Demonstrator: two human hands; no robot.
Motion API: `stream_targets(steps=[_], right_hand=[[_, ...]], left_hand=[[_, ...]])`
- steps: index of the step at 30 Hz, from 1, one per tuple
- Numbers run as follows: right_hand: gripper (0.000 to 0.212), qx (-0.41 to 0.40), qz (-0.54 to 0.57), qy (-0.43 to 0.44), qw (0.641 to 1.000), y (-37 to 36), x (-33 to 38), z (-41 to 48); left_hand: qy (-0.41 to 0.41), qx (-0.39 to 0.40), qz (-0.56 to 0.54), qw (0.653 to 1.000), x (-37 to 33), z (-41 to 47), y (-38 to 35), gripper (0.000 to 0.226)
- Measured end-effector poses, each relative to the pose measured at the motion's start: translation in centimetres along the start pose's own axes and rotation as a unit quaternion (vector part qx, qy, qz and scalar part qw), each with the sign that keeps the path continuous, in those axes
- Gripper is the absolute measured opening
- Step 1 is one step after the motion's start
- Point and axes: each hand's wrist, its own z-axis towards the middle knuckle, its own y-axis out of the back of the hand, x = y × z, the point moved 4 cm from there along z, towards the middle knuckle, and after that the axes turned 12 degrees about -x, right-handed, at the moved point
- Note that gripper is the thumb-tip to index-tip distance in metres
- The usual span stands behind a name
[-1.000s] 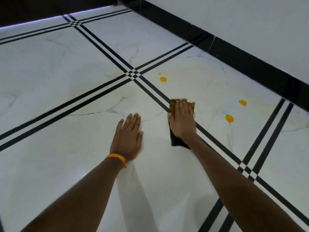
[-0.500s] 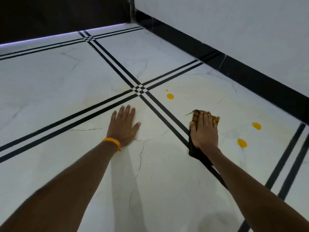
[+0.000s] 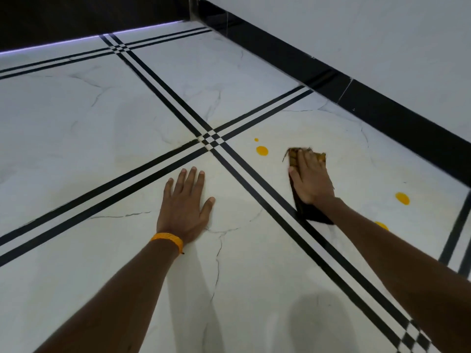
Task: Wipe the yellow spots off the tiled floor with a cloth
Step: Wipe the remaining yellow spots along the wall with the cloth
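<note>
Glossy, smooth tiled floor (image 3: 76, 138) of white marble-look finish with fine grey veining, faintly reflecting both arms; inlaid black stripes (image 3: 163, 80) equally polished. Skirting (image 3: 382, 115) of glossy black tile below a matt, pale wall (image 3: 356, 29). Cloth (image 3: 309, 211), dark woven fabric with frayed, brownish threads at its far edge, pressed flat under the right hand (image 3: 312, 180). Yellow spots (image 3: 262, 150), opaque and wet-looking, smooth-edged. Wristband (image 3: 168, 239), matt orange, of braided or ribbed texture.
</note>
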Motion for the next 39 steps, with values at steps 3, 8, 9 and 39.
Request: stream_targets(steps=[3, 8, 9, 39], right_hand=[[0.070, -0.005, -0.019, -0.067, 0.998, -1.3, 2.5, 5.8], [0.063, 0.034, 0.042, 0.060, 0.997, -2.4, 10.2, 10.3], [0.063, 0.051, 0.049, 0.102, 0.992, -2.3, 11.3, 9.0], [0.062, -0.005, 0.006, 0.088, 0.996, -1.3, 13.1, 1.4]], left_hand=[[-0.003, -0.006, 0.008, 1.000, 0.1, 0.0, -0.2, 0.073], [-0.010, -0.007, 0.004, 1.000, 0.3, 0.1, -0.3, 0.073], [-0.008, -0.005, 0.002, 1.000, 0.3, 0.1, -0.2, 0.073], [-0.005, 0.003, 0.005, 1.000, 0.2, 0.2, 0.1, 0.075]])
